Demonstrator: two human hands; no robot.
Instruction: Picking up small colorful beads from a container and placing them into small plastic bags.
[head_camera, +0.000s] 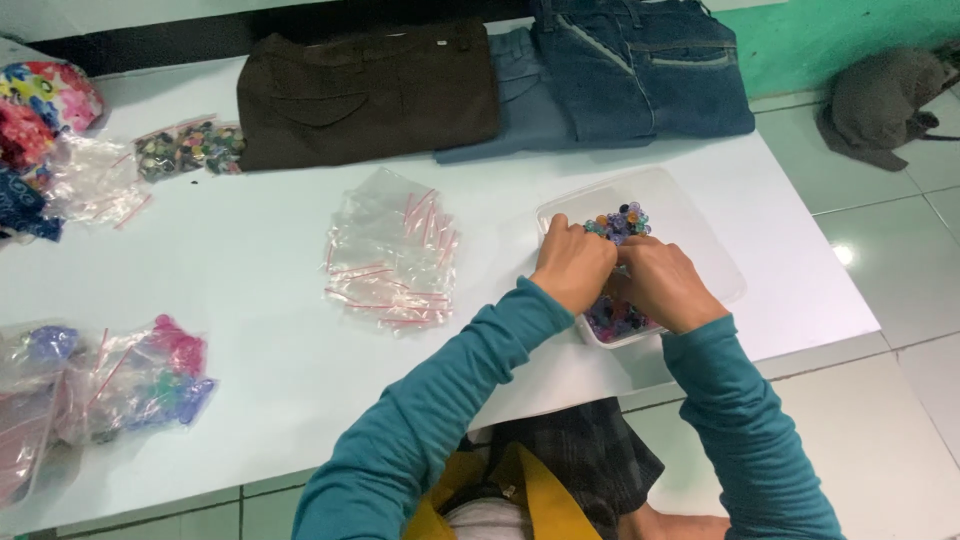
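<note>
Both hands met over a clear plastic tub (700, 235) of mixed-colour beads (622, 222) at the table's (250, 260) 3 o'clock edge: left hand (572, 265) & right hand (662, 283) pressed together, fingers curled into the beads; grip unclear. A pile of small zip bags (392, 250) lay at the tub's 9 o'clock, folded jeans (640, 70) at its 12.

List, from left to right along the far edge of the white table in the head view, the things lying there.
Floral fabric bundle → small clear bag of dark beads → folded dark brown trousers → folded blue denim jeans.
</note>
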